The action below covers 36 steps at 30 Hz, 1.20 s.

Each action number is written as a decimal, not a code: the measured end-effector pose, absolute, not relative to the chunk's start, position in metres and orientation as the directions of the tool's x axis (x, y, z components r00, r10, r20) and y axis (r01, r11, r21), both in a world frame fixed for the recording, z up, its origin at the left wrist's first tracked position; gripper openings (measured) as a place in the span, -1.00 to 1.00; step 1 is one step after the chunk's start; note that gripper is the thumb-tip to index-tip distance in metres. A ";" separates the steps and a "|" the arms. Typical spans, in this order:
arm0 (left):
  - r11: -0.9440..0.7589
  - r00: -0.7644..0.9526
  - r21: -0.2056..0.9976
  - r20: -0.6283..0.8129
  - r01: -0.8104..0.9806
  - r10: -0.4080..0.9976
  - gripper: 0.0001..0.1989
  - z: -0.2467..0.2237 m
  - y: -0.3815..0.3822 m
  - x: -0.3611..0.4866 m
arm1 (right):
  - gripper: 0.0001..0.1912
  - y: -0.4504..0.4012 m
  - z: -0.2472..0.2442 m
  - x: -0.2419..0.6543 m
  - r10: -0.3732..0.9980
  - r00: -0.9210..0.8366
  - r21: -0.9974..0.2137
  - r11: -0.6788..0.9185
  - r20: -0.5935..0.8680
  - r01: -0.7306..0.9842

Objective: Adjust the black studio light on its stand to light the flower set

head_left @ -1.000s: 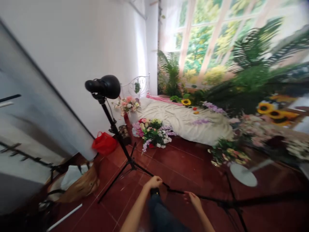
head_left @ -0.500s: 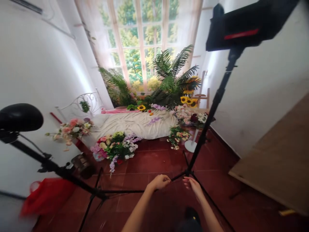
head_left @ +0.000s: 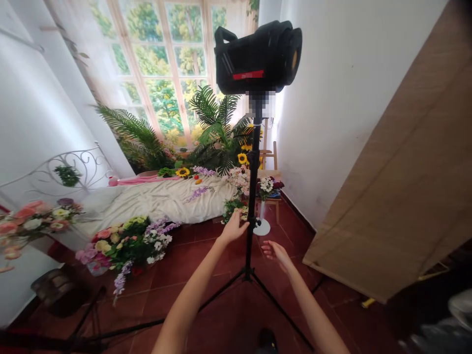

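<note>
A black studio light [head_left: 256, 59] with a red label sits on top of an upright black light stand [head_left: 249, 246], whose tripod legs spread over the floor. My left hand [head_left: 234, 227] is raised at the left side of the pole, level with a knob, fingers stretched out and thumb apart. Whether its thumb touches the pole I cannot tell. On the pole's other side and a little lower, my right hand [head_left: 276, 253] hovers with loosely bent, parted fingers and nothing in them.
Behind lies a bed with a cream sheet [head_left: 162, 196], with flower arrangements [head_left: 125, 241] before it and palm leaves [head_left: 217, 128] by the window. A large brown board [head_left: 376, 196] leans at right. Another stand's leg [head_left: 125, 330] crosses the floor at lower left.
My view has turned right and come closer to the light stand. Both hands have risen and parted to either side of the pole. The left-hand lamp has left the view.
</note>
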<state>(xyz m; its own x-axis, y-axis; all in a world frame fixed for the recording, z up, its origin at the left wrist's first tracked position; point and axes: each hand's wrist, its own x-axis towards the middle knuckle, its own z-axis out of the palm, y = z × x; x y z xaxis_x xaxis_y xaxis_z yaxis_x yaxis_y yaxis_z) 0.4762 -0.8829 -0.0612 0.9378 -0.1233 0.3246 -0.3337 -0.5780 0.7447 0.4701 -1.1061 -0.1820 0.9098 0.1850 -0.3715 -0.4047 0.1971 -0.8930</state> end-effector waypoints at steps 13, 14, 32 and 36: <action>-0.391 0.696 0.789 0.608 -0.474 0.381 -0.56 0.111 -0.981 0.610 | -0.60 -1.102 -0.165 0.570 0.693 0.630 -0.568 0.377 -0.352 -0.732; -0.364 0.696 0.801 0.595 -0.475 0.402 -0.58 0.117 -0.984 0.614 | -0.63 -1.104 -0.166 0.572 0.714 0.617 -0.519 0.409 -0.331 -0.751; -0.473 0.750 0.839 0.491 -0.269 0.444 -0.59 0.124 -0.989 0.631 | -0.57 -1.101 -0.196 0.586 0.416 0.907 -0.939 0.333 0.061 -0.090; -0.547 0.748 0.798 0.519 -0.252 0.413 -0.61 0.081 -0.989 0.631 | -0.71 -1.137 -0.209 0.602 0.375 0.865 -0.891 -0.175 0.333 0.419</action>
